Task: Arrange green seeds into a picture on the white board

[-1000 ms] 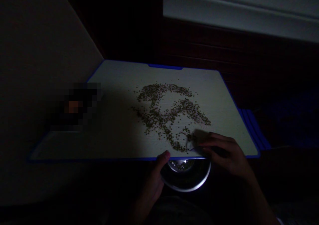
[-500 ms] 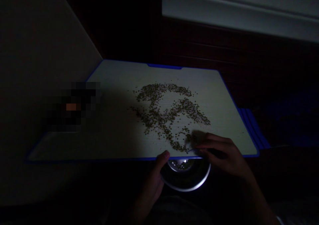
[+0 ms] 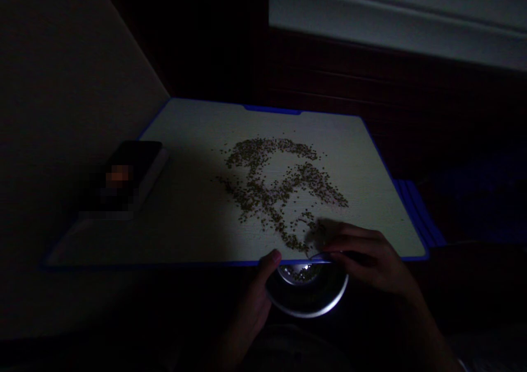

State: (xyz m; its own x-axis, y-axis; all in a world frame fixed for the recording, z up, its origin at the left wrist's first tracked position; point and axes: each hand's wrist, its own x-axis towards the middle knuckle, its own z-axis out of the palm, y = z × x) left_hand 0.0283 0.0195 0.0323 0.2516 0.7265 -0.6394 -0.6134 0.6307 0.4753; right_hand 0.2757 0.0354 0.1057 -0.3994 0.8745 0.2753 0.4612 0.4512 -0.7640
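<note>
Small dark seed-like grains [image 3: 263, 188] lie scattered in loose bands over a pale board [image 3: 346, 141] with a blue rim. Below the board's near edge is a shiny metal bowl [image 3: 325, 307] with some grains inside. My left hand [image 3: 260, 289] grips the bowl's left side, its thumb up against the board edge. Between the thumb and fingers of my right hand [image 3: 366, 254] is a thin, narrow tool [image 3: 319, 258], its tip at the board's near edge beside the lowest grains. Dim light and my fingers hide the tool's exact kind.
A dark box-like object [image 3: 142, 155], partly blurred out, rests on the board's left end. Blue ridged material [image 3: 418, 210] shows beyond the right edge. A pale wall [image 3: 61, 86] stands at left, and a light ledge [image 3: 391, 21] runs across the upper right.
My right hand has shifted slightly down toward me, bringing the tool's tip from among the lowest grains to the board's near edge. My left hand and the bowl stay almost in place.
</note>
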